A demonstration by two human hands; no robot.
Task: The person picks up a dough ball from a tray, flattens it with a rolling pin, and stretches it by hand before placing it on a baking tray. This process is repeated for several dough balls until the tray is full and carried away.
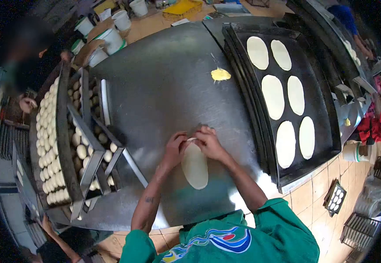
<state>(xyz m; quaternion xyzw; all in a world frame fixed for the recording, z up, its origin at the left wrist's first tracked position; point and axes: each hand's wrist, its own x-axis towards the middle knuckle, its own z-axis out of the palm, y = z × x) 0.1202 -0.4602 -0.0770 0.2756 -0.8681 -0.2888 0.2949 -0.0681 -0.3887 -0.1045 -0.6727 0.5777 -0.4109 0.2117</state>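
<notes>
A flattened oval of dough point(195, 168) lies lengthwise on the metal table in front of me. My left hand point(175, 148) is closed at its far left edge, thumb and fingers pinching the dough. At the far right edge my right hand point(208, 143) pinches it too, fingers curled over. The far end looks lifted or folded between my hands, and my fingers partly hide it. The near end rests flat on the table.
On the right, a black baking tray point(312, 87) on a stack holds several dough ovals point(286, 144). At left stand racked trays of dough balls point(48, 144). A yellow smear of fat point(220, 74) lies on the metal table point(168, 87). Other people work at the left and right edges.
</notes>
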